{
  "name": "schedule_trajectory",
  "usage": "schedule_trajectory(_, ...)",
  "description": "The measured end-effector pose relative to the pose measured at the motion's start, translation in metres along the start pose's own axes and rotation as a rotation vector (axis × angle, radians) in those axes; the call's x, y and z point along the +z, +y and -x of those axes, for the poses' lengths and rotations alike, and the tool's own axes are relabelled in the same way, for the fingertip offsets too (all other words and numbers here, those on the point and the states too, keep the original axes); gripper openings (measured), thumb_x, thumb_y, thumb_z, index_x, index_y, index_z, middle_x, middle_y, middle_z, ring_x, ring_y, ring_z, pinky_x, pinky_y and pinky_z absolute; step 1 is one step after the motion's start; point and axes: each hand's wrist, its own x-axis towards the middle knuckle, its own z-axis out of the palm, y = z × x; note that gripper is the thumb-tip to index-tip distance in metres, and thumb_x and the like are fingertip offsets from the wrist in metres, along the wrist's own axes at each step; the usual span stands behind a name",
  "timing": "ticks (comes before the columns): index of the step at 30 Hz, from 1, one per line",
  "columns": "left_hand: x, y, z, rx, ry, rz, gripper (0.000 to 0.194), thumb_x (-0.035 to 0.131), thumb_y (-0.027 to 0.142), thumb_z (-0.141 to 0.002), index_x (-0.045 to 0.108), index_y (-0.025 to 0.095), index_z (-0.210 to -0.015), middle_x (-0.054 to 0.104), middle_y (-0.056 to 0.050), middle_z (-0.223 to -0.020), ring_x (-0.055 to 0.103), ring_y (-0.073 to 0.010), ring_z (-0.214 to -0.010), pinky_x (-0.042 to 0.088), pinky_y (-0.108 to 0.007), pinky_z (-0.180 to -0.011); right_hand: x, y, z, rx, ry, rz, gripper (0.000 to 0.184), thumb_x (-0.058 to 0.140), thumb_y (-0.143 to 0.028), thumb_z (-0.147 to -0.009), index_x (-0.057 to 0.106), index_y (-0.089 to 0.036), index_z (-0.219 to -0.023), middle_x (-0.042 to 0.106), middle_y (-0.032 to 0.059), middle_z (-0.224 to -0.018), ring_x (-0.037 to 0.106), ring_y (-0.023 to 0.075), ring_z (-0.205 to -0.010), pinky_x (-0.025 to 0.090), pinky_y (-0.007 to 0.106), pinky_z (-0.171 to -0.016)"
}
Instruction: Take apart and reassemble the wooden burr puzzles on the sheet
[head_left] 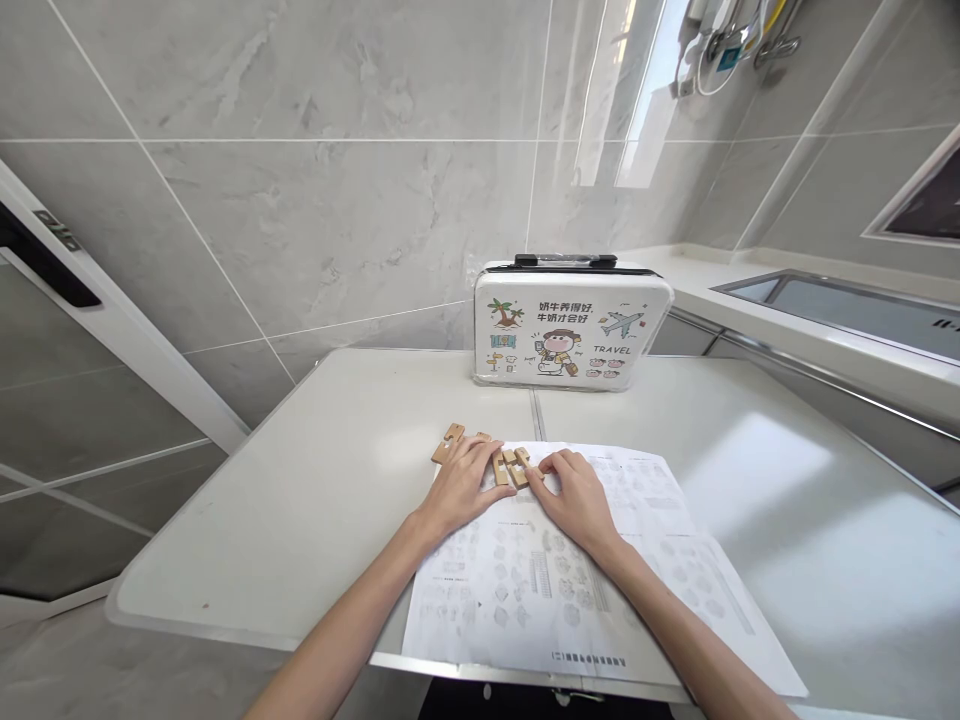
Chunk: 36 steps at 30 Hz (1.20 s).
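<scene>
Several small wooden puzzle pieces with notches (514, 470) sit together on the printed sheet (517, 620). My left hand (461, 485) lies on their left side, its thumb and fingers closed around the edge of the group. From the right, my right hand (577, 497) presses thumb and fingertips against the same group, its fingers bent. Beyond my left fingers lies another notched wooden piece (448, 442) on the table. One more wooden piece (484, 436) shows partly behind those fingers. How the pieces join under my fingertips is partly hidden.
The white table (300, 520) has a seam running toward its back. On its far side stands a white case with cartoon prints and a black handle (574, 330). A grey tiled wall (337, 200) rises behind. To the right is a counter with a sink (847, 305).
</scene>
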Motion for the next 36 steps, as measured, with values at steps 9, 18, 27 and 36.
schedule_trajectory(9, -0.003, 0.007, -0.001, 0.104, -0.036, -0.031, 0.070, 0.078, 0.057, -0.085, 0.054, 0.026, -0.143, 0.059, -0.012, -0.147, 0.047, -0.0342, -0.141, 0.036, -0.054, -0.120, -0.005, -0.011, 0.001, -0.150, -0.193, -0.143, 0.022, 0.052, -0.039, -0.106, 0.069, -0.025, -0.103, 0.068, 0.0087, -0.101, 0.062, 0.0286, -0.099, 0.051, 0.047, -0.090)
schedule_trajectory(18, -0.004, 0.009, -0.001, 0.082, -0.006, -0.025, 0.064, 0.075, 0.055, -0.088, 0.054, 0.026, -0.142, 0.062, -0.012, -0.143, 0.049, -0.0335, -0.139, 0.037, -0.052, -0.119, -0.008, -0.014, 0.001, -0.195, -0.202, -0.212, 0.022, 0.049, -0.032, -0.106, 0.071, -0.027, -0.111, 0.068, 0.0098, -0.106, 0.063, 0.0291, -0.104, 0.053, 0.048, -0.092)
schedule_trajectory(27, -0.028, -0.042, -0.012, -0.320, 0.466, 0.156, 0.030, 0.057, 0.047, -0.100, 0.064, 0.024, -0.119, 0.066, -0.010, -0.131, 0.054, -0.0285, -0.132, 0.040, -0.046, -0.115, -0.008, -0.008, -0.003, -0.018, -0.129, -0.214, 0.024, 0.046, -0.036, -0.104, 0.065, -0.025, -0.093, 0.070, 0.0077, -0.093, 0.064, 0.0259, -0.087, 0.052, 0.041, -0.078)
schedule_trajectory(36, -0.028, -0.070, -0.013, -0.501, 0.560, 0.284, 0.028, 0.060, 0.046, -0.095, 0.064, 0.021, -0.107, 0.072, -0.011, -0.116, 0.068, -0.0250, -0.110, 0.052, -0.040, -0.100, -0.011, -0.009, -0.003, 0.090, -0.133, -0.245, 0.028, 0.048, -0.041, -0.103, 0.068, -0.024, -0.094, 0.073, 0.0041, -0.080, 0.065, 0.0218, -0.069, 0.050, 0.036, -0.066)
